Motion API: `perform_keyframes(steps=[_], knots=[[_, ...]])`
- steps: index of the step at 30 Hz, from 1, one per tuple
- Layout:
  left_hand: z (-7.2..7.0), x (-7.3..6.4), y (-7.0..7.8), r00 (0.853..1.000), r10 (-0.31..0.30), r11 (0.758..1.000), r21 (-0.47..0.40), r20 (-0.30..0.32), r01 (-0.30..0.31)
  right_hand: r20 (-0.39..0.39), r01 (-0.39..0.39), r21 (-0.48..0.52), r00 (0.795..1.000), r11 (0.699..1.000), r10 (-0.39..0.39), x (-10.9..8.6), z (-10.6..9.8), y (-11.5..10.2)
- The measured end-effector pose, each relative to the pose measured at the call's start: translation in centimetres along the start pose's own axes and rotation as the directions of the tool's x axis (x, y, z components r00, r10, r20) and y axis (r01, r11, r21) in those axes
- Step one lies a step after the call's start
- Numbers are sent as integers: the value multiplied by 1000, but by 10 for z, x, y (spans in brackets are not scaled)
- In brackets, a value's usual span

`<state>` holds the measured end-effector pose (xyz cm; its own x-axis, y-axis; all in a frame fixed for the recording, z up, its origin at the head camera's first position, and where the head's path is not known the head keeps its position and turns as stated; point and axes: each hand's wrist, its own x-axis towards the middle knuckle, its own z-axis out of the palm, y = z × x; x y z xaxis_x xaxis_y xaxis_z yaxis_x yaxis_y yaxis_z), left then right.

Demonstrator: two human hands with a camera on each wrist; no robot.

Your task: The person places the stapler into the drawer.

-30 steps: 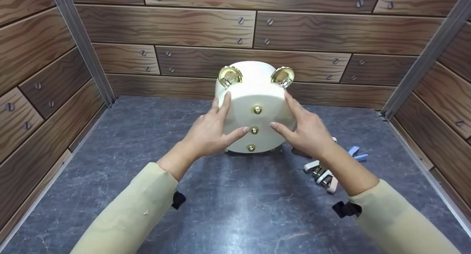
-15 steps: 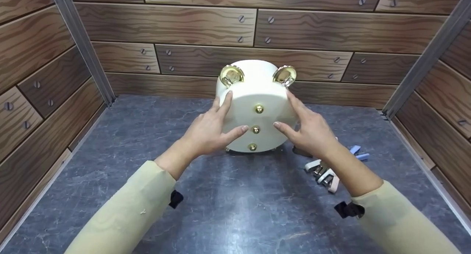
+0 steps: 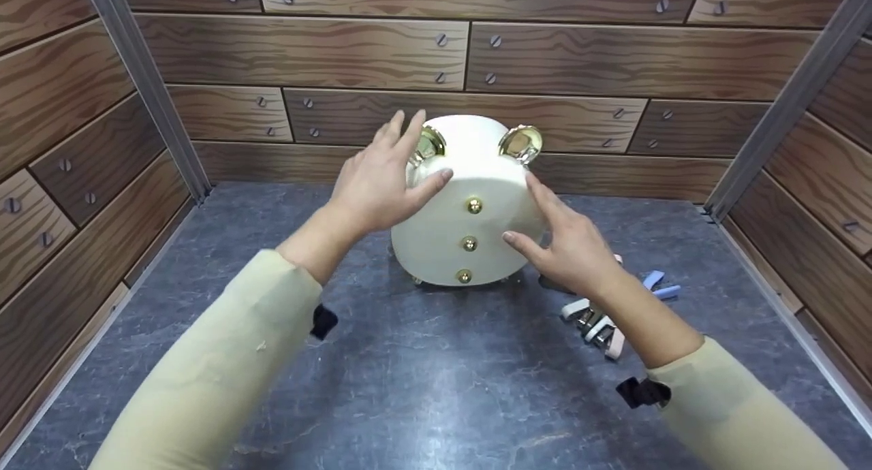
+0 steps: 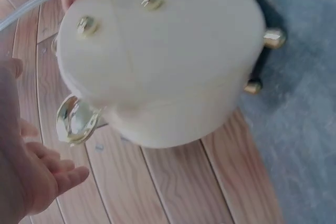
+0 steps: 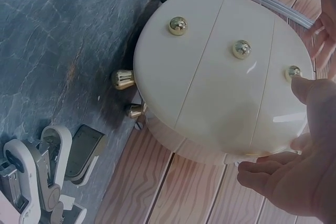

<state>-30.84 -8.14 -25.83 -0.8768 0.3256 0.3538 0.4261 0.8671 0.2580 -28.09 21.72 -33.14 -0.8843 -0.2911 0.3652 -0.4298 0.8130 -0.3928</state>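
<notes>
A cream-white rounded mini chest of drawers stands upright at the back middle. Down its front run three gold knobs, and seams between the drawers show in the right wrist view. My left hand is raised at its upper left, fingers extended, partly covering the left gold ear. In the left wrist view, a gap separates that hand from the ear. My right hand rests along the chest's right side below the right ear, fingers extended, thumb over the front.
Several staplers, white, grey and pink, lie in a cluster to the right, partly under my right forearm. Blue handles stick out beyond the forearm. Wood-patterned walls enclose the dark marbled table at the back and both sides.
My left hand has left the chest's left side and moved up to the left ear. My right hand and the chest stay in place.
</notes>
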Motion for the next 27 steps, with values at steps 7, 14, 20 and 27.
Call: perform_keyframes(steps=[7, 14, 20, 27], knots=[[-9, 34, 1, 997, 23, 997, 71, 80, -29, -1, -3, 14, 1000, 1000, 3, -1, 3, 0], [3, 44, -2, 996, 28, 998, 58, 81, -33, -14, 0, 19, 1000, 1000, 0, -5, 4, 0], [9, 44, -4, 999, 28, 999, 37, 37, -29, -41, 7, 29, 999, 1000, -6, -10, 1, -5], [11, 45, -4, 995, 91, 983, 158, 45, -97, -201, 115, 30, 974, 993, -106, -12, -2, -16]])
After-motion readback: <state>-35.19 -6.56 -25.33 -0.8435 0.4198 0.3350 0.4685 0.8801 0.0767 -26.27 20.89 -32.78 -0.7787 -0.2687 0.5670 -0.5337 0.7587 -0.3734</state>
